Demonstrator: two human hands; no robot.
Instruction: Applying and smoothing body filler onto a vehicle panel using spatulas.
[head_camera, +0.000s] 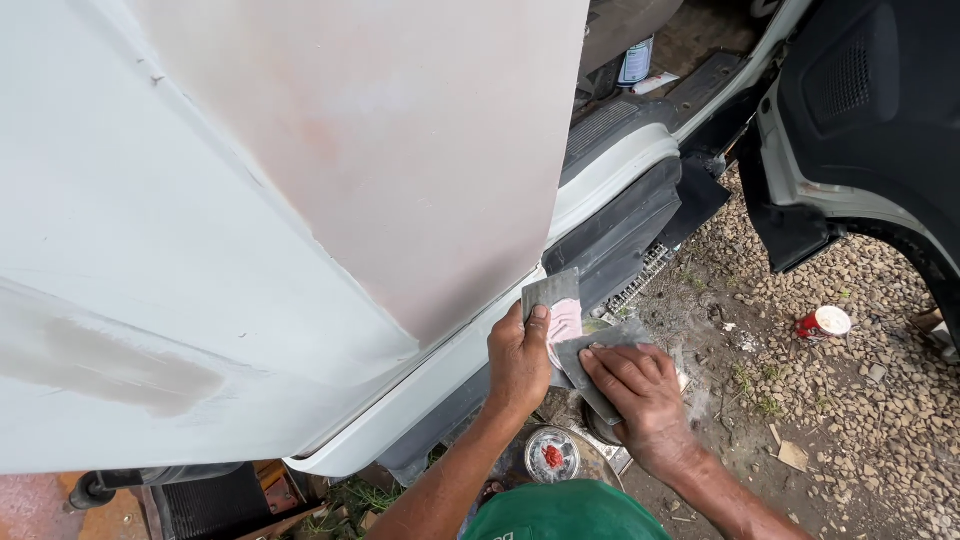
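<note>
My left hand (517, 362) grips a flat grey spreader (552, 293) smeared with pink filler (566, 320), held upright against the lower edge of a white vehicle panel (200, 230). My right hand (640, 390) holds a second grey spreader (590, 365), laid flat and touching the first one. The panel carries a broad pinkish filled patch (400, 150) just above both hands. A smaller grey filled patch (110, 360) lies at the far left.
An open tin with red paste (552, 455) sits on the ground below my hands. A red and white can (824, 323) lies on the gravel (850, 400) to the right. An open black-lined door (860, 110) stands at the upper right. The step and sill (620, 170) run past the panel.
</note>
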